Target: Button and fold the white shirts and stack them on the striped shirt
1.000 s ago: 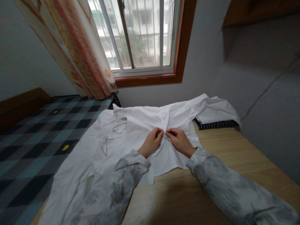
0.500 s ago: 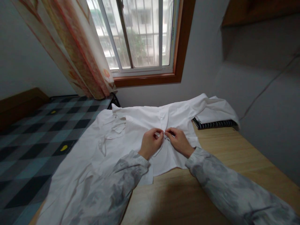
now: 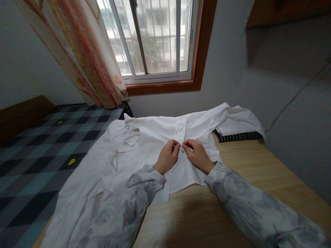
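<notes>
Nearest on the wooden table point(image 3: 232, 206), left hand point(image 3: 167, 157) and right hand point(image 3: 198, 155), fingers pinched closed on the front edges of the white shirt point(image 3: 144, 144), spread flat across the table. Probably light, soft, floppy; best held at the edge by the button point(image 3: 178, 130). Beyond the shirt, striped notebook point(image 3: 236, 137), then window point(image 3: 152, 41).

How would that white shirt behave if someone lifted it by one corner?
Probably floppy: the white shirt lies creased on the wooden table and sags over its left edge. It looks thin, so likely light. Lifted, it would probably droop and drag rather than slide whole; the left hand and right hand pinch its front edges together.
</notes>
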### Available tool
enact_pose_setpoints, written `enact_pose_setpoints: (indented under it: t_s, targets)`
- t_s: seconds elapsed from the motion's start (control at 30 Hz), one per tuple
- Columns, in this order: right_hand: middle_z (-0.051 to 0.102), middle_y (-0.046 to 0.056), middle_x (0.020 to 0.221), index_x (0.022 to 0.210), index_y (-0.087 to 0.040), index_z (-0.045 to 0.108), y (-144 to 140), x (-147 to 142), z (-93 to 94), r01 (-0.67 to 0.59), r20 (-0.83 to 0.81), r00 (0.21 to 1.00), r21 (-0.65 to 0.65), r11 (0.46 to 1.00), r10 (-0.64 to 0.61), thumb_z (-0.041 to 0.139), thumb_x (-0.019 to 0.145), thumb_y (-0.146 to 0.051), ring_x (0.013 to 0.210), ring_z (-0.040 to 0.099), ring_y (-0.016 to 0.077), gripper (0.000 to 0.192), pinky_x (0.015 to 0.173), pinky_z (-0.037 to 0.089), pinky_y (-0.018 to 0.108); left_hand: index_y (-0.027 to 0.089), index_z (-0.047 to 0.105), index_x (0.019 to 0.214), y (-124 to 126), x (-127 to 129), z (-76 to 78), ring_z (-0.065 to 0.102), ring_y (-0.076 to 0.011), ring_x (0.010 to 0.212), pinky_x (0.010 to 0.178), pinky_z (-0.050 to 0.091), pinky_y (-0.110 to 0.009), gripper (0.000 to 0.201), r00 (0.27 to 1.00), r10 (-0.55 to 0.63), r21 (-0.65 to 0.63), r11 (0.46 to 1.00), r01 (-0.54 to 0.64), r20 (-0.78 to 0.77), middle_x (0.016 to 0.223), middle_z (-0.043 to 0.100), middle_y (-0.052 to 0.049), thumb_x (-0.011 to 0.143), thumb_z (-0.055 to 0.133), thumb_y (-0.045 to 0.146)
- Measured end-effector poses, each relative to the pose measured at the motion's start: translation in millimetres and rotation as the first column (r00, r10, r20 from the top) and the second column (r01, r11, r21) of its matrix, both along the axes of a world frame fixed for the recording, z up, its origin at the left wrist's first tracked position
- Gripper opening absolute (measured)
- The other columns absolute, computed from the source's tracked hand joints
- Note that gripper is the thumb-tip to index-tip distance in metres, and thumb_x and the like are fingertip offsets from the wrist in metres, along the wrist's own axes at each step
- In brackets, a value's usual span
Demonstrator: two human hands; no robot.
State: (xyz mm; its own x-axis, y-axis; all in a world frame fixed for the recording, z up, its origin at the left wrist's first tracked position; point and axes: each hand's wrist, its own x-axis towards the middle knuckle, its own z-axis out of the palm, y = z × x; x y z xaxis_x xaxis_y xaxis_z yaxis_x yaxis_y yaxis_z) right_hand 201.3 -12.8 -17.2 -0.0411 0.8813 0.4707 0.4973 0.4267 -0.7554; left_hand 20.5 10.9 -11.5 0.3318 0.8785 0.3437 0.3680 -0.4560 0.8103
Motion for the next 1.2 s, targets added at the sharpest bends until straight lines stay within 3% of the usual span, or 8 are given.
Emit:
enact_pose_setpoints:
  t_s: [0.3, 0.53, 0.93, 1.2]
  targets:
    - [0.072, 0.004, 0.089, 0.092, -0.021, 0.069, 1.4, 1.3, -0.4, -0.054, -0.079, 0.995, -0.02, 0.998, 0.052, 0.06, 0.098, -0.029, 0.085, 0.066, 0.0212, 0.014, 0.081, 0.049, 0.034, 0.02, 0.066, 0.097, -0.2, -0.6, 1.5, 0.06, -0.0166, 0.075, 0.071, 0.046, -0.029, 0.02, 1.0, -0.013, -0.007, 1.0, 0.013, 0.004, 0.085, 0.069, -0.002, 0.105, 0.056, 0.035]
    - [0.071, 0.004, 0.09, 0.095, -0.021, 0.068, 1.1, 2.9, -1.5, -0.096, -0.138, 0.986, -0.051, 0.994, 0.088, 0.06, 0.099, -0.036, 0.086, 0.065, 0.0221, 0.017, 0.082, 0.048, 0.035, 0.021, 0.066, 0.102, -9.7, 2.0, 5.5, 0.062, -0.016, 0.075, 0.07, 0.046, -0.029, 0.014, 0.996, 0.076, 0.116, 0.991, -0.07, -0.05, 0.091, 0.07, -0.003, 0.104, 0.058, 0.033]
    - [0.067, 0.0, 0.086, 0.092, -0.021, 0.067, 8.4, 7.7, -9.6, -0.154, -0.252, 0.961, -0.145, 0.977, 0.114, 0.063, 0.096, -0.04, 0.083, 0.061, 0.0191, 0.02, 0.078, 0.048, 0.031, 0.019, 0.073, 0.107, -6.5, -0.1, 7.5, 0.065, -0.0133, 0.069, 0.063, 0.05, -0.026, 0.018, 0.999, -0.028, 0.064, 0.998, 0.026, 0.035, 0.092, 0.076, -0.004, 0.094, 0.072, 0.032]
    - [0.071, 0.001, 0.09, 0.098, -0.02, 0.072, 10.1, 14.4, -7.8, -0.272, -0.247, 0.943, -0.176, 0.946, 0.225, 0.065, 0.097, -0.041, 0.086, 0.064, 0.0187, 0.023, 0.081, 0.05, 0.03, 0.021, 0.071, 0.104, -8.3, -5.1, 8.5, 0.066, -0.0141, 0.07, 0.065, 0.049, -0.025, 0.015, 0.995, -0.037, 0.079, 0.996, 0.045, -0.094, 0.09, 0.075, -0.003, 0.092, 0.07, 0.03]
